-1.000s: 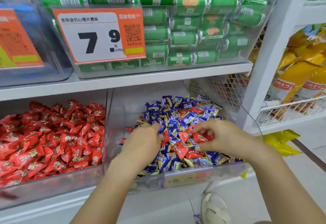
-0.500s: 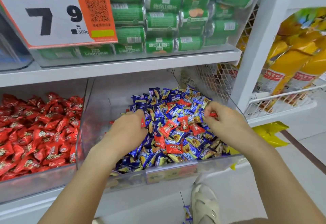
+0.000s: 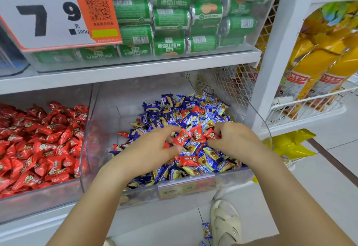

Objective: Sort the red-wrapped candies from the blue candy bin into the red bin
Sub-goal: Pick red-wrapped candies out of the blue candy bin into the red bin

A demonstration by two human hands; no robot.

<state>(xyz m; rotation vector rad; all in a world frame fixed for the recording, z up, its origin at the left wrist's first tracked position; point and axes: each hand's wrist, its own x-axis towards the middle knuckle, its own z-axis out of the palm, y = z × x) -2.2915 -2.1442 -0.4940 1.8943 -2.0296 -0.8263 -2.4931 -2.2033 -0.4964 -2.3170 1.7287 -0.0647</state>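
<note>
A clear bin (image 3: 186,185) on the lower shelf holds a heap of blue-wrapped candies (image 3: 186,110) with several red-wrapped candies (image 3: 188,160) mixed in. Both hands are inside it. My left hand (image 3: 153,149) is curled over the pile and pinches a red candy (image 3: 181,138) at its fingertips, with more red showing under the palm. My right hand (image 3: 234,139) pinches another red candy (image 3: 212,135) close beside it. To the left, the neighbouring clear bin (image 3: 38,199) is full of red-wrapped candies (image 3: 38,145).
A shelf above carries a bin of green snack rolls (image 3: 174,19) behind a large 7.9 price card (image 3: 58,11). Right of the white post (image 3: 275,52) a wire rack holds yellow bags (image 3: 319,61). A blue candy (image 3: 206,230) and a sandalled foot (image 3: 225,222) are on the floor.
Both hands have drawn together over the middle of the blue bin. The right hand came down and left, the left hand shifted right, each now pinching a red candy. The view tilted down and left.
</note>
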